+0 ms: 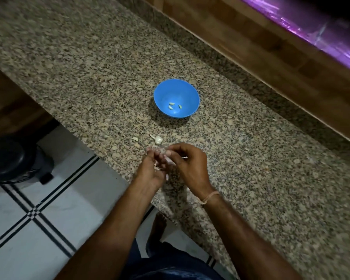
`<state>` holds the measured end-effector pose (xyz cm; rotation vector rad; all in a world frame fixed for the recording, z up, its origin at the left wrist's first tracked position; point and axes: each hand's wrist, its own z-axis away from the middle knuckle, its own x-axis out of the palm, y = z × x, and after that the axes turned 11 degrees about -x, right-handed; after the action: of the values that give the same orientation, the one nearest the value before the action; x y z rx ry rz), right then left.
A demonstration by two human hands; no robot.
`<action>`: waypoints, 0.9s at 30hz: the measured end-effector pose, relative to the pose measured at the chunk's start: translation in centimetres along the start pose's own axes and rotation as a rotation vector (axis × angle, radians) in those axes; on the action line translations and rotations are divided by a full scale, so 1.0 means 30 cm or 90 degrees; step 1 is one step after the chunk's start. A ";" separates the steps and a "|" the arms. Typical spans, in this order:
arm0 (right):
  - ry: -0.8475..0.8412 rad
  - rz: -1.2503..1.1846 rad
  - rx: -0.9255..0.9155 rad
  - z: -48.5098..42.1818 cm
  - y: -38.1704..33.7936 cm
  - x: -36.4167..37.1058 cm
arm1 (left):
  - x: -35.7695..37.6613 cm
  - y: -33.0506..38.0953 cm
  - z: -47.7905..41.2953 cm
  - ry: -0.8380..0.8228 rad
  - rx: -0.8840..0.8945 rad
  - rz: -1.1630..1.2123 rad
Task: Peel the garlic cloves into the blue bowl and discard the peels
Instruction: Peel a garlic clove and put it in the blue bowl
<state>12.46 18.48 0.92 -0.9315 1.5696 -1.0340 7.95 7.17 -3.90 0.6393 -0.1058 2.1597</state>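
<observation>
I count three peeled cloves [171, 104] in the blue bowl [170, 89], which sits on the counter [89, 67] beyond the hands. At the near edge the left hand [153, 166] and right hand [188, 164] meet, fingers curled and pinching a clove [168, 159]; blur hides the exact grip. A partial garlic head [158, 140] and a loose clove [135, 139] wait just beyond. I judge plenty remains, including getting the peels to the black bin [10, 158] on the floor at left.

Three cloves [174, 106] lie in the bowl [162, 91], on the counter [89, 77]; nearer sits a garlic piece [158, 139] — a loose clove [135, 139] just left of it; a bin [12, 158] stands on the floor [49, 209], far left.
</observation>
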 end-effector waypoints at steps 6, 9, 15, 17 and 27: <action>-0.124 0.419 0.046 -0.090 0.285 -0.212 | -0.086 0.032 0.024 0.005 0.001 -0.046; -0.221 0.542 0.059 -0.106 0.382 -0.235 | -0.118 0.049 0.028 -0.007 0.000 -0.043; -0.319 0.543 -0.059 0.062 0.317 0.030 | -0.167 0.069 0.051 0.005 0.020 -0.030; -0.352 0.504 -0.104 0.101 0.285 0.094 | -0.173 0.071 0.058 0.002 0.023 -0.028; -0.315 0.598 -0.022 0.135 0.324 -0.015 | -0.217 0.067 0.060 0.008 0.038 0.002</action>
<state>15.79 21.50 -8.60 -0.3265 1.3488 -0.0947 10.42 0.68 -5.17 0.6606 -0.0353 2.1768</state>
